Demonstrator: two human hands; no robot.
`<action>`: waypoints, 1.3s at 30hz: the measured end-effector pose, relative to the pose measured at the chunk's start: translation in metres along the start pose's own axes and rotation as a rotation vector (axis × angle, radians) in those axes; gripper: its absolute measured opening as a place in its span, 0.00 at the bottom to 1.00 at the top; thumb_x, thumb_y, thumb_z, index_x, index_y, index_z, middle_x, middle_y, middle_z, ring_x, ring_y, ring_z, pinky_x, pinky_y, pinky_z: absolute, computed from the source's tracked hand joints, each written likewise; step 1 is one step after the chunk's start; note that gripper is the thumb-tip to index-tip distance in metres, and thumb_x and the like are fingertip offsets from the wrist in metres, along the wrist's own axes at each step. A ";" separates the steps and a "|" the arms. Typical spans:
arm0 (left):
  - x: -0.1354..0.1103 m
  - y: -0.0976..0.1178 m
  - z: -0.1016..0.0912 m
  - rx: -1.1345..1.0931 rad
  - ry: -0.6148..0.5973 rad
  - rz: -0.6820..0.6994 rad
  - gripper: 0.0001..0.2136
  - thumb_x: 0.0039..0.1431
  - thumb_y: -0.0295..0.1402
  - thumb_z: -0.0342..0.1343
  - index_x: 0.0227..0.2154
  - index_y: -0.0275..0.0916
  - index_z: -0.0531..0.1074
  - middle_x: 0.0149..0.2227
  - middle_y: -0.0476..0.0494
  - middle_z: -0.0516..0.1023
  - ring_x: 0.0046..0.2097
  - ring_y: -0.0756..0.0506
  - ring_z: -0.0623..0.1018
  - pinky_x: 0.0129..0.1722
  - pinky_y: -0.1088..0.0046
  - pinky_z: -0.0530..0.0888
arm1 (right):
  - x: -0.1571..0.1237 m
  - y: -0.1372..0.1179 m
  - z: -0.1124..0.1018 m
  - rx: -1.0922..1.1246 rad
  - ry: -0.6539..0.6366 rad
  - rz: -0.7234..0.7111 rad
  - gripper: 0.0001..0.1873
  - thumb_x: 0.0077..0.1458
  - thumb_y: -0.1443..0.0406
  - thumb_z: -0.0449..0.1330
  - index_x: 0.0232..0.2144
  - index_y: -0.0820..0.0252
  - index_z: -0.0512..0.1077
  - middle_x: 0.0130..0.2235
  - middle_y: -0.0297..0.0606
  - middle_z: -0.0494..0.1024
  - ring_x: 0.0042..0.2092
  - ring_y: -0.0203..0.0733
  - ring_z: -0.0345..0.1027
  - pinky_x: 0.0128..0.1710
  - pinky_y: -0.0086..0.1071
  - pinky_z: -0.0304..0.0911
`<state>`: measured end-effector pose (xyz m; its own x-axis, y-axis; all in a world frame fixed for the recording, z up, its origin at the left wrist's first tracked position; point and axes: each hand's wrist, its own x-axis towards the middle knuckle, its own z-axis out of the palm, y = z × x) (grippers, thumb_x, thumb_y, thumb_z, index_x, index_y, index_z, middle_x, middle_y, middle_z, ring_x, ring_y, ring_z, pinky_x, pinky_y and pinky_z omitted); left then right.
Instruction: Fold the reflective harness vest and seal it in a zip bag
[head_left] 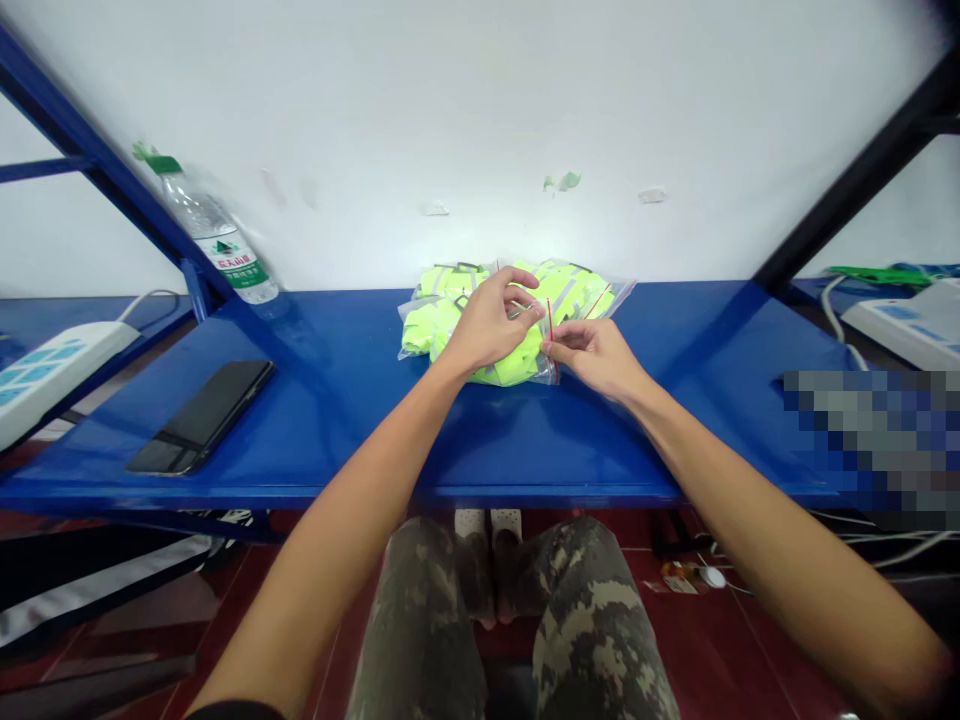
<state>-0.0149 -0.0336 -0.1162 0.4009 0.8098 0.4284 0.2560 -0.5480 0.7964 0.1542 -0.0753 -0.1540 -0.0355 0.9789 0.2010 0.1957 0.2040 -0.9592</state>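
On the blue table, a clear zip bag [510, 368] holds folded neon-yellow cloth with grey reflective strips. A red zip line runs along its right end. My right hand [600, 355] pinches the bag at that zip end between thumb and fingers. Over the middle of the bag rests my left hand [489, 322], its fingers bent and apart, the thumb pointing toward the zip. Behind it lie more bags of the same yellow cloth, one at the back right [574, 285] and one at the back left [442, 280]. My left hand partly hides the bags.
A smartphone [206, 415] lies on the blue table [352, 400] at the left. A water bottle [225, 240] leans against the blue frame and wall. White power strips [67, 365] sit on both sides. A pixelated patch covers the right edge.
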 end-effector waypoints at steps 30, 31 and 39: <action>-0.005 0.005 -0.008 0.493 -0.280 0.073 0.30 0.54 0.28 0.56 0.61 0.36 0.61 0.61 0.34 0.70 0.60 0.35 0.72 0.59 0.55 0.69 | 0.000 0.002 -0.002 -0.114 0.007 -0.045 0.20 0.42 0.52 0.70 0.28 0.62 0.73 0.27 0.39 0.77 0.29 0.39 0.68 0.27 0.32 0.61; -0.005 0.006 -0.007 0.512 -0.285 0.069 0.31 0.53 0.28 0.56 0.62 0.34 0.60 0.61 0.33 0.70 0.60 0.34 0.71 0.59 0.56 0.69 | 0.000 0.002 -0.001 -0.128 0.008 -0.058 0.20 0.43 0.52 0.70 0.27 0.62 0.73 0.27 0.39 0.77 0.29 0.39 0.68 0.28 0.33 0.62; -0.009 0.006 -0.009 0.608 -0.283 0.079 0.29 0.57 0.31 0.54 0.63 0.31 0.61 0.52 0.32 0.77 0.53 0.35 0.76 0.53 0.56 0.73 | -0.003 0.000 0.000 -0.177 -0.034 -0.126 0.20 0.49 0.51 0.67 0.29 0.63 0.73 0.30 0.41 0.77 0.31 0.40 0.70 0.30 0.34 0.65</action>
<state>-0.0248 -0.0426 -0.1114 0.6329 0.7214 0.2811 0.6324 -0.6911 0.3499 0.1540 -0.0783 -0.1550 -0.1025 0.9461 0.3072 0.3565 0.3233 -0.8766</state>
